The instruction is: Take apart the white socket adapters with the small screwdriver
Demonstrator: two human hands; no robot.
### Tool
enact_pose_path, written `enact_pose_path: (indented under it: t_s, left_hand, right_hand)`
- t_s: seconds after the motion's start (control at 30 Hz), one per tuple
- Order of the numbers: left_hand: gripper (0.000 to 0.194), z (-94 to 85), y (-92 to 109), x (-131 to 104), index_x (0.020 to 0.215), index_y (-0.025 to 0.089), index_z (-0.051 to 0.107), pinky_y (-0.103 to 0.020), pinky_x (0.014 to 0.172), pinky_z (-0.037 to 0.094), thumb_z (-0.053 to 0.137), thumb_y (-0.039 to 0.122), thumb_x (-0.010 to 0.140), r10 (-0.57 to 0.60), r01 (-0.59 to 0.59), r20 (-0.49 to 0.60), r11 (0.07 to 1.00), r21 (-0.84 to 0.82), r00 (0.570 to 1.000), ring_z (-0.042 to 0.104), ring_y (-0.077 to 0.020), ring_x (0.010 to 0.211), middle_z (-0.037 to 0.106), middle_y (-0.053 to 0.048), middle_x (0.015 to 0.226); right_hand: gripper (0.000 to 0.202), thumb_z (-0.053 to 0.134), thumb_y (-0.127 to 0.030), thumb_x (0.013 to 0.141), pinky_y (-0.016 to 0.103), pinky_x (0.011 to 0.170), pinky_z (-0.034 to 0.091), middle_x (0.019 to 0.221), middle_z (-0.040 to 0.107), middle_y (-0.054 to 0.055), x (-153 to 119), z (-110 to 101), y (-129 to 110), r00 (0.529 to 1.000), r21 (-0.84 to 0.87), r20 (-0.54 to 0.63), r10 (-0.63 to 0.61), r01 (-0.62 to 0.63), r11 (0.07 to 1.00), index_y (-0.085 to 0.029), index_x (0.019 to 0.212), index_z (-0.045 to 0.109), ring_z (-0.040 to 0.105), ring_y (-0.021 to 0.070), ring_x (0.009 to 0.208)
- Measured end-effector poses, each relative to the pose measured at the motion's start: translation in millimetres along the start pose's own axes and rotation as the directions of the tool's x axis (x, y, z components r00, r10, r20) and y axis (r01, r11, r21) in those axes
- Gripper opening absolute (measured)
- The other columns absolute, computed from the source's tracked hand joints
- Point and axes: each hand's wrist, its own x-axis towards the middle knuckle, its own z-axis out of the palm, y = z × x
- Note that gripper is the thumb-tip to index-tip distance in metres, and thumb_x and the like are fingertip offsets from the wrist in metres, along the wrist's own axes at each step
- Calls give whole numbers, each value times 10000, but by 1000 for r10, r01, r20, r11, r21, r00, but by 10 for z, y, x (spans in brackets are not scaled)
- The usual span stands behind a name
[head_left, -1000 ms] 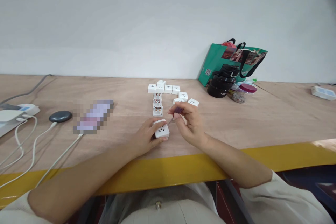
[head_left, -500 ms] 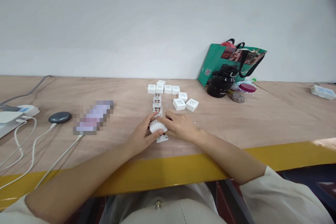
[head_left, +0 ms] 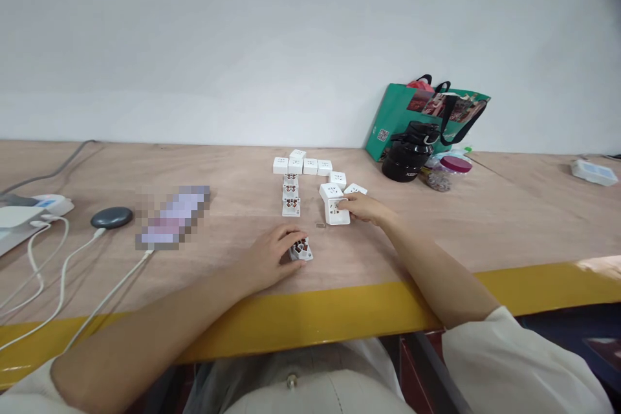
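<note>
Plenty of clutter here: green bag against the wall, black bottle in front of it, red-lidded jar beside that, and a charging phone plus dark oval puck on the left. 3 open socket bases line up ahead. Left hand has its fingers curled around another base on the table, partly hiding it. Right hand is gripping a white cover, hollow side showing, right by 2 other covers. Half a sec ago both hands had that cover above the base; now it's been moved off rightward.
</note>
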Motion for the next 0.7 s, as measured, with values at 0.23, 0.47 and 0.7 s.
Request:
enact_pose_path:
  t_s: [0.23,0.47,0.7]
  left_hand:
    - [405,-68,-34,56,1240,203,479,-405,943,397,519,348,864,-21,21,-15,1000,-8,1000,465,-246,1098,486,-101,1183]
    - [446,-57,-149,119,1296,213,431,-412,963,381,485,325,867,-70,69,-64,997,-17,995,448,-252,1130,486,-93,1221]
    - [431,-36,-204,113,1289,225,435,-412,965,376,476,336,874,-61,60,-74,998,-20,995,447,-247,1128,489,-82,1231]
  right_hand:
    - [188,525,-346,786,219,373,152,491,430,-50,103,-96,98,987,114,100,128,-139,984,-169,731,494,237,49,359]
    - [260,601,-405,728,210,471,270,697,531,-8,-115,-278,33,988,40,-36,-147,149,988,-163,808,551,410,76,530]
    - [209,528,-249,772,251,626,350,911,614,35,-145,-143,35,876,-516,-259,-406,230,825,-187,971,503,554,175,777]
